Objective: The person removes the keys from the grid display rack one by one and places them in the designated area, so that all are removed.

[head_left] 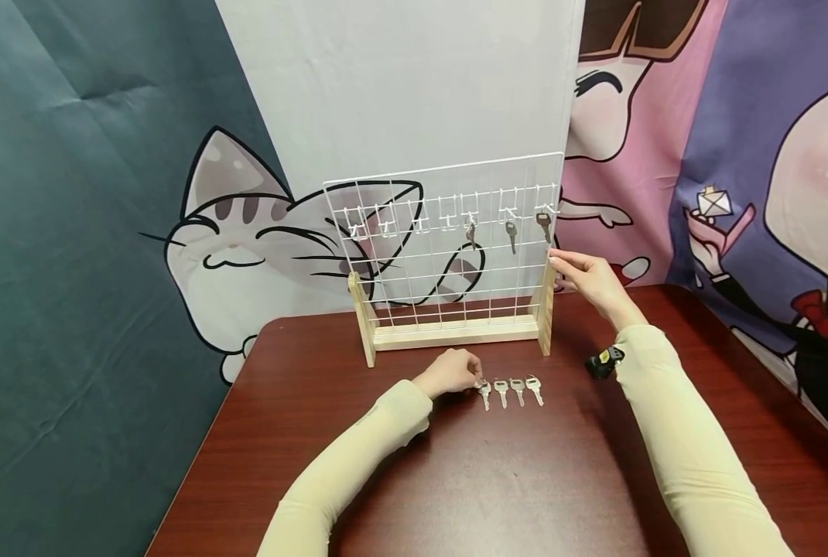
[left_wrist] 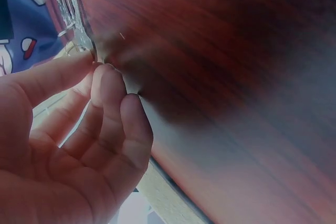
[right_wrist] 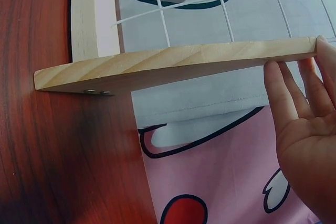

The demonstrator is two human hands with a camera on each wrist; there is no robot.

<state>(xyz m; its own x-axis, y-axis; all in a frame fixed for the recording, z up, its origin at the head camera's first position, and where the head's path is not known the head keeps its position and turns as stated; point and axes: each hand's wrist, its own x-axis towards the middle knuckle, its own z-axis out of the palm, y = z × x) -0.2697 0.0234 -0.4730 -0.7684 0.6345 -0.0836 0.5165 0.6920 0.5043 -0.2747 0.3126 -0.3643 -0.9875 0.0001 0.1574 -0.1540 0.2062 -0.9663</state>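
Note:
At the left end of a row of keys (head_left: 518,390) on the table, my left hand (head_left: 450,371) pinches the bow of a key (head_left: 485,396); in the left wrist view the thumb and fingertips meet at this key (left_wrist: 81,38). My right hand (head_left: 593,282) grips the top of the right wooden upright (head_left: 545,313) of a white wire grid rack (head_left: 449,271). The right wrist view has the thumb at the upright's end (right_wrist: 210,55) and the fingers against its side. Three keys hang from hooks on the rack's right side, one of them a dark key (head_left: 542,224).
Bare white hooks (head_left: 386,229) line the grid's left half. The rack's wooden base (head_left: 456,334) stands near the back of the reddish-brown table (head_left: 400,480). Behind it hang cloths with cartoon figures, including a cat (head_left: 233,255).

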